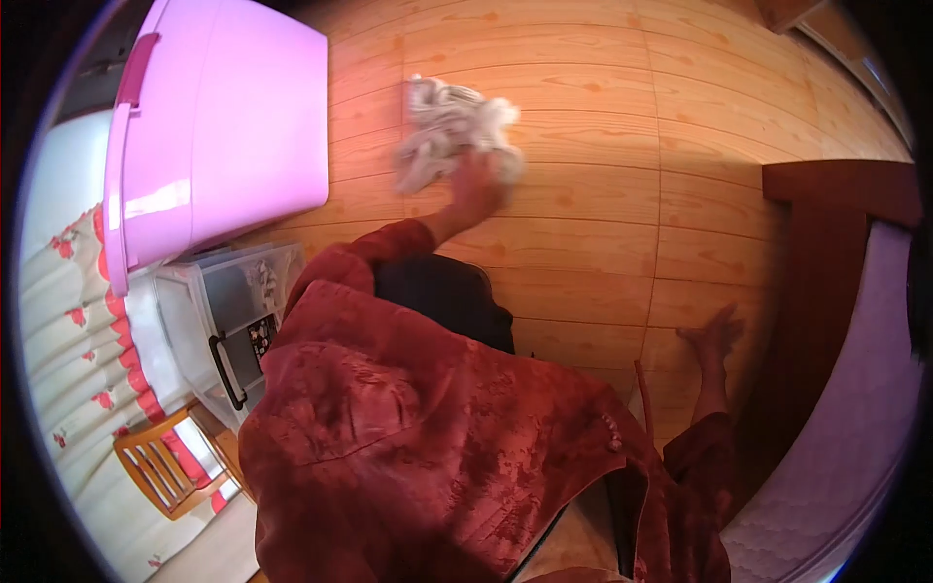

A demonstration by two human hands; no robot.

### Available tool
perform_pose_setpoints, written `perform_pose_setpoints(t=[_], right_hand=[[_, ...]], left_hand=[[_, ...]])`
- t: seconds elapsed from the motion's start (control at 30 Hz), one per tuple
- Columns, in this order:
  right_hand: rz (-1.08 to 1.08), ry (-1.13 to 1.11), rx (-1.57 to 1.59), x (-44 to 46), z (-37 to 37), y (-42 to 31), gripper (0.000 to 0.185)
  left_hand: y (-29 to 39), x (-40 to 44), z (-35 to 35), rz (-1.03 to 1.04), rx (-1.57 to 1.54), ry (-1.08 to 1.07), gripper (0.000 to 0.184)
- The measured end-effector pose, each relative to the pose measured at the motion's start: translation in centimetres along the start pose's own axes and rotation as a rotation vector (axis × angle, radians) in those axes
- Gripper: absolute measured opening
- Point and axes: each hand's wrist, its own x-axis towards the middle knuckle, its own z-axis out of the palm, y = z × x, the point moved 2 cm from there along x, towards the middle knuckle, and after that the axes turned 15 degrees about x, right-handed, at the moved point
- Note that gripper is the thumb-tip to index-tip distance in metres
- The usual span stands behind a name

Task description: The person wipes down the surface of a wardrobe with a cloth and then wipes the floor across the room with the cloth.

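A crumpled whitish cloth [452,121] lies on the wooden floor in the upper middle of the view. My left hand [476,189] presses down on its near edge, with the fingers closed into the fabric; motion blurs the hand and part of the cloth. Over at the right, my right hand [714,335] is held above the floor near a dark wooden frame, its fingers spread and nothing in it. Both arms wear red patterned sleeves.
A large pink plastic bin [248,117] stands at the upper left, beside a clear storage box [233,301]. A wooden chair [160,466] and floral curtain [68,350] are at far left. The dark wooden frame [826,291] borders a pale mattress [875,389] at right.
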Motion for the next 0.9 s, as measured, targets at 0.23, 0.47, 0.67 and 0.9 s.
perform_pose_setpoints(t=[0.23, 0.47, 0.67, 0.9], right_hand=[[-0.005, 0.043, -0.009, 0.3, 0.6, 0.8, 0.137], [0.067, 0.005, -0.064, 0.6, 0.3, 0.5, 0.138], [0.046, 0.006, -0.023, 0.6, 0.5, 0.9, 0.143], [0.041, 0.021, -0.045, -0.5, -0.3, -0.3, 0.147]], left_hand=[[3.9, 2.2, -5.6, 0.406, -0.262, -0.062, 0.052], [-12.0, -4.7, -3.1, -0.017, 0.153, 0.198, 0.043], [-23.5, -11.9, -0.7, -1.41, 0.216, -0.303, 0.044], [-26.5, -1.8, 1.9, -1.424, 0.19, -0.265, 0.042]])
